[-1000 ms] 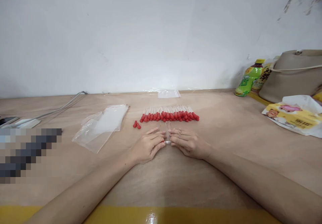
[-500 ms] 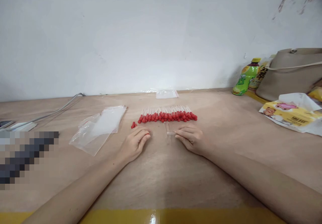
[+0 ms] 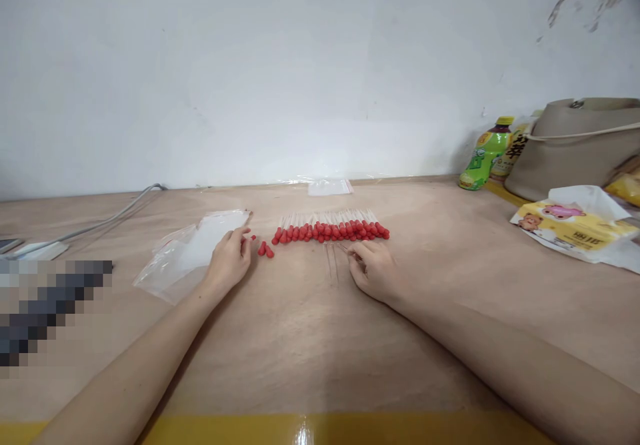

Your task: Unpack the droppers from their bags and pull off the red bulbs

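Observation:
My left hand (image 3: 231,256) is at the edge of the clear plastic bags, thumb and fingers slightly apart. A small red bulb (image 3: 253,237) lies at its fingertips, with two more red bulbs (image 3: 265,250) just right of it. Beyond both hands runs a row of red-bulbed droppers (image 3: 330,230), their pale thin stems toward the wall. Below this row, two thin clear tubes (image 3: 331,264) lie side by side. My right hand (image 3: 373,268) is closed on the end of another thin clear tube (image 3: 342,248), mostly covered by its fingers.
Clear plastic bags (image 3: 213,238) lie on the left, another bag (image 3: 330,187) by the wall. A grey cable (image 3: 120,215) crosses the far left. On the right stand a green bottle (image 3: 485,155) and a beige handbag (image 3: 565,148), with a yellow-and-white packet (image 3: 570,225) nearer.
My left hand has moved left from the middle, and its pinch has loosened beside a red bulb. My right hand has shifted slightly up, turning its tube from level to slanted.

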### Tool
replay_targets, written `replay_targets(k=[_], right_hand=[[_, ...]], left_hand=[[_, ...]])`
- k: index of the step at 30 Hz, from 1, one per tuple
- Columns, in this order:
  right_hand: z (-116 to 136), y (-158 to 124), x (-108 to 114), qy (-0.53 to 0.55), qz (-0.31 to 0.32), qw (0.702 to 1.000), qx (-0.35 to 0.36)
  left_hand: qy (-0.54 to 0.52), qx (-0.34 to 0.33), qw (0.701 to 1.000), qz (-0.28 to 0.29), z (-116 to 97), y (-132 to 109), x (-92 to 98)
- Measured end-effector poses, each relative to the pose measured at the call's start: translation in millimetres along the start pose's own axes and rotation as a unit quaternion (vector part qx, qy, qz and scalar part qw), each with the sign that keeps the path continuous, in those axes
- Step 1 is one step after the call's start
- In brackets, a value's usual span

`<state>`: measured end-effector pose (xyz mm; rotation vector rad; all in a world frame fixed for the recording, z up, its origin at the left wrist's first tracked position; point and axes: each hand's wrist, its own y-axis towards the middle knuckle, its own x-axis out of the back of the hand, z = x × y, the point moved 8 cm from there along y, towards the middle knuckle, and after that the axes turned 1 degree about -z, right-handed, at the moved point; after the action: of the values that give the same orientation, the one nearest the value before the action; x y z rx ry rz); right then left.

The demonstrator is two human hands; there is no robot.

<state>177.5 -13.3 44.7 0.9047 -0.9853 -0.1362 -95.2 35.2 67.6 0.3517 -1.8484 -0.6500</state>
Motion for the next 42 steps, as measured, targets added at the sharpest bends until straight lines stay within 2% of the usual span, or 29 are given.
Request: replay_targets(k=[4,8,13,15,23,28,31,35,42], right_hand=[[6,0,-1,0.001,0.007,1.000,0.019],[15,0,1,-0.004,0.043,0.999,0.028],[23,2,3,0.000,0.073,0.997,0.039],[25,2,2,0.003,0.077,0.996,0.042],[23,5,4,0.016,0.066,0.997,0.027],[18,5,4,0.037,0.065,0.997,0.009],[15,6,4,0.041,0.056,0.998,0.000],[14,6,3,0.035,0.050,0.998,0.000],[10,5,3,0.040,0.041,0.998,-0.009]], left_hand=[[0.005,0.014,0.999,0.042,4,-2,-12.0],[0.013,0.003,0.999,0.032,-1,-5,-11.7],[0.061,-0.121,0.986,-0.100,-38,-14,6.6],[0.062,-0.153,0.979,-0.123,-53,-17,8.3],[0.060,-0.199,0.973,-0.100,-90,-9,-8.6],[0.063,-0.193,0.974,-0.099,-110,1,-25.4],[0.059,-0.181,0.977,-0.095,-113,6,-33.7],[0.016,-0.160,0.981,-0.105,-106,9,-35.7],[-0.093,-0.124,0.974,-0.163,-90,2,-17.9]])
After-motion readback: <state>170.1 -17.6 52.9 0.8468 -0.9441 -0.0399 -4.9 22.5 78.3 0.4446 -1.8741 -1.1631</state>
